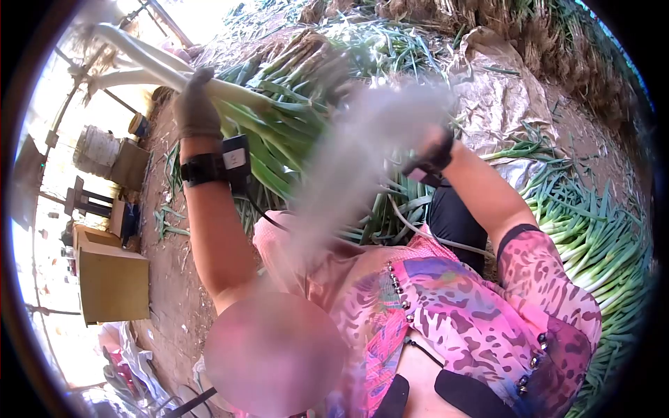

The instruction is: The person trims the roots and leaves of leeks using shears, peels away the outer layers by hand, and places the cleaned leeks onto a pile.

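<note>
My left hand [197, 106], in a grey glove with a black strap and small device at the wrist, is closed around a bunch of long green onions [240, 94]. Their pale stems point to the upper left, and the green leaves spread down to the right. My right hand [414, 125] is smeared by motion at the upper middle, beside the leaves. A broad whitish-grey blur [348, 167] runs from it toward my chest; I cannot tell what that hand holds. A pale hose [446, 240] crosses my lap.
Piled green onions [592, 251] lie along my right side. More onions [300, 59] lie ahead, near a crumpled beige sheet [502, 90]. Unpeeled bunches [557, 35] line the back right. To the left stand a yellowish box [111, 279], a white bucket [97, 150] and a small stool [87, 198].
</note>
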`<state>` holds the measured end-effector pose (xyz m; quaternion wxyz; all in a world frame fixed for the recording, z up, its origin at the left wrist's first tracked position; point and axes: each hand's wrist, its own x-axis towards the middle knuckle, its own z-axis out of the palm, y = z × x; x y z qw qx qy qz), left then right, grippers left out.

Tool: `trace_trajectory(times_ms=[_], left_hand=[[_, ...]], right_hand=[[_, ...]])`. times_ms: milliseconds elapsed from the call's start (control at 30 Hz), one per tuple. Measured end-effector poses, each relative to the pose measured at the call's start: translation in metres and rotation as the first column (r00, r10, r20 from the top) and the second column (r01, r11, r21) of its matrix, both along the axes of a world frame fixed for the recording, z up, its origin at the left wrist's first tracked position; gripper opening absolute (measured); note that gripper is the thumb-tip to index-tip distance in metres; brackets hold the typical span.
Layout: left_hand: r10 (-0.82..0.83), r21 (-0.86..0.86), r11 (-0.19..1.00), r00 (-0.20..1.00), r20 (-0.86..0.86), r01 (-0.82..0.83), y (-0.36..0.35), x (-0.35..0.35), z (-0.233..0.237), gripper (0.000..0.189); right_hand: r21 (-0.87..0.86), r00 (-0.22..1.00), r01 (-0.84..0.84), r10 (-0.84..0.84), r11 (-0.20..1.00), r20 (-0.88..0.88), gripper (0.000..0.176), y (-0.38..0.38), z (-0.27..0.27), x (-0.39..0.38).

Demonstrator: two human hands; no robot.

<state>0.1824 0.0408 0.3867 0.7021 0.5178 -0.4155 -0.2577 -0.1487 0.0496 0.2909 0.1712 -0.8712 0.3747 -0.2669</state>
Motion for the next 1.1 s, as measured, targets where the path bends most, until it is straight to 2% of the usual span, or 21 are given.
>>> trace_trajectory(times_ms=[33, 100, 200, 267, 300, 367, 400, 433, 467, 500, 567, 600, 633, 667, 733, 833, 900, 933, 967, 1000, 1100], left_hand=[[-0.061, -0.025, 0.998, 0.995, -0.075, 0.059, -0.007, 0.003, -0.004, 0.032], [-0.099, -0.049, 0.994, 0.993, 0.071, 0.103, -0.002, 0.014, -0.004, 0.033], [0.018, -0.066, 0.998, 0.855, 0.518, 0.018, 0.024, 0.032, -0.001, 0.025], [0.202, -0.187, 0.979, 0.349, 0.915, -0.076, 0.027, 0.081, -0.015, 0.021], [0.066, -0.076, 0.997, 0.643, 0.763, -0.013, 0.022, 0.109, -0.023, 0.021], [-0.11, 0.024, 0.994, 0.899, 0.424, 0.111, 0.027, 0.131, -0.036, 0.024], [-0.209, 0.06, 0.978, 0.939, 0.271, 0.201, 0.031, 0.131, -0.04, 0.025], [-0.282, 0.059, 0.959, 0.947, 0.155, 0.276, 0.033, 0.128, -0.046, 0.027], [-0.298, 0.075, 0.945, 0.932, -0.205, 0.318, 0.035, 0.112, -0.046, 0.029], [-0.347, 0.08, 0.933, 0.935, -0.064, 0.352, 0.039, 0.097, -0.048, 0.031], [-0.382, 0.092, 0.917, 0.921, -0.081, 0.388, 0.053, 0.042, -0.046, 0.04], [-0.369, 0.08, 0.914, 0.899, -0.237, 0.397, 0.058, 0.014, -0.038, 0.044], [-0.464, 0.093, 0.862, 0.849, -0.253, 0.499, 0.046, 0.017, -0.055, 0.046], [-0.556, 0.108, 0.793, 0.786, -0.272, 0.599, 0.033, 0.018, -0.073, 0.049], [-0.624, 0.134, 0.712, 0.708, -0.331, 0.689, 0.041, -0.033, -0.061, 0.046], [-0.797, 0.241, 0.484, 0.537, -0.275, 0.841, 0.008, -0.062, -0.104, 0.041], [-0.816, 0.433, 0.552, 0.356, 0.455, 0.712, 0.017, -0.107, -0.109, 0.041], [-0.701, 0.456, 0.592, 0.146, 0.698, 0.665, 0.02, -0.12, -0.111, 0.041], [-0.897, 0.481, 0.431, 0.304, 0.321, 0.763, 0.018, -0.138, -0.121, 0.041], [-0.926, 0.462, 0.255, 0.352, -0.135, 0.849, 0.019, -0.154, -0.132, 0.041], [-0.962, 0.61, 0.137, 0.252, -0.106, 0.78, 0.02, -0.194, -0.142, 0.043]], right_hand=[[-0.025, 0.992, -0.027, 0.024, 0.999, -0.123, 0.042, 0.005, 0.008, 0.016], [-0.062, 0.98, -0.063, 0.05, 0.996, -0.192, 0.036, 0.007, 0.004, 0.037], [-0.533, 0.961, 0.122, 0.034, 0.837, 0.273, 0.023, -0.016, -0.034, 0.032], [-0.628, 0.954, 0.157, 0.046, 0.762, 0.295, 0.025, -0.014, -0.081, -0.006], [-0.637, 0.975, 0.103, 0.048, 0.764, 0.216, 0.027, -0.012, -0.112, -0.028], [-0.443, 0.982, -0.167, 0.107, 0.881, -0.158, 0.034, 0.001, -0.169, -0.061], [0.144, 0.825, -0.271, 0.307, 0.952, -0.474, 0.03, 0.014, -0.153, -0.067], [0.247, 0.839, -0.163, 0.266, 0.955, -0.474, 0.029, 0.017, -0.135, -0.064], [0.338, 0.85, -0.056, 0.222, 0.939, -0.478, 0.032, 0.01, -0.122, -0.06], [0.243, 0.89, -0.05, 0.153, 0.969, -0.429, 0.037, -0.03, -0.108, -0.063], [0.096, 0.967, 0.24, -0.247, 0.966, 0.062, 0.053, -0.072, -0.015, -0.049], [-0.582, 0.942, 0.328, -0.306, 0.744, 0.14, 0.056, -0.113, 0.005, -0.046], [-0.732, 0.933, 0.286, -0.352, 0.619, 0.067, 0.054, -0.125, 0.038, -0.039], [-0.781, 0.918, 0.12, -0.369, 0.612, -0.149, 0.052, -0.117, 0.071, -0.024], [-0.755, 0.785, -0.245, -0.332, 0.608, -0.523, 0.051, -0.084, 0.115, 0.003], [-0.523, 0.652, -0.603, -0.006, 0.602, -0.758, 0.065, -0.014, 0.143, 0.029], [-0.398, 0.519, -0.764, 0.118, 0.508, -0.846, 0.067, -0.011, 0.127, 0.041], [-0.423, 0.546, -0.75, 0.117, 0.509, -0.829, 0.049, -0.006, 0.112, 0.03], [-0.445, 0.571, -0.729, 0.102, 0.52, -0.815, 0.035, 0.003, 0.099, 0.013], [-0.456, 0.612, -0.678, 0.1, 0.576, -0.785, 0.025, 0.007, 0.084, -0.004], [-0.504, 0.768, -0.486, 0.074, 0.714, -0.636, 0.015, 0.02, 0.037, -0.053]])
